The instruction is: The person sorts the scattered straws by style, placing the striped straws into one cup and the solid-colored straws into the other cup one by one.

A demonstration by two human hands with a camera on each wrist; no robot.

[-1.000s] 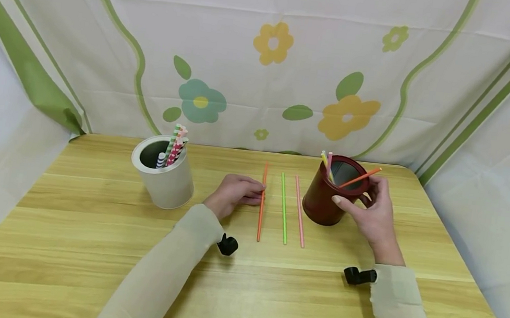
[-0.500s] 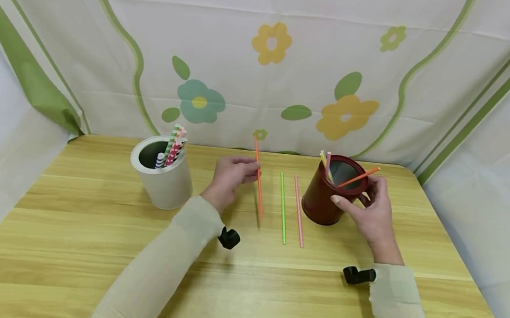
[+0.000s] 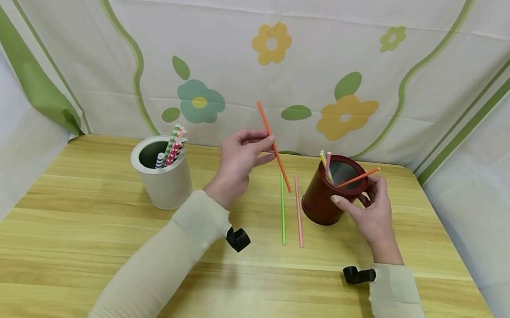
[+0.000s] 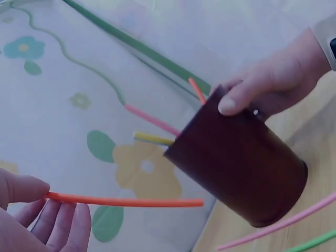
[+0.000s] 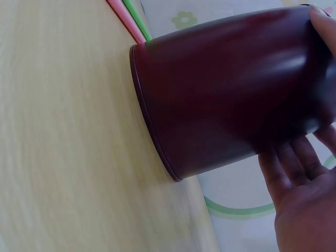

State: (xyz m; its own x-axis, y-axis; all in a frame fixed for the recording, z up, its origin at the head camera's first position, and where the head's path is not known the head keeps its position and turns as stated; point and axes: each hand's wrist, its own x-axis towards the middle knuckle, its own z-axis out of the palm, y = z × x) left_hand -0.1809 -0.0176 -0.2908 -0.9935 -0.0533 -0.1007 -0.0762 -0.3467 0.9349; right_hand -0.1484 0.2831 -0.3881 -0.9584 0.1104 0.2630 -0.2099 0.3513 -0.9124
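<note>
Pinched between the thumb and fingers of my left hand (image 3: 237,165), an orange straw (image 3: 283,169) slants in the air above the table, its lower end near the top of a green straw (image 3: 283,212). In the left wrist view this orange straw (image 4: 142,201) points toward a dark red canister (image 4: 241,163). My right hand (image 3: 378,217) holds the rim of that dark red canister (image 3: 323,203), thumb in front and fingers behind. The canister stands upright with orange, pink and yellow straws leaning in it. A pink straw (image 3: 298,214) lies beside the green one.
At the left stands a white canister (image 3: 168,188) with several patterned paper straws (image 3: 174,150) in it. A flowered cloth (image 3: 264,76) hangs behind the wooden table (image 3: 244,294), and white cloth walls flank both sides.
My left hand has picked the orange straw up from the table, raised it and moved it rightward, tilting it. The right hand and dark red canister have stayed in place.
</note>
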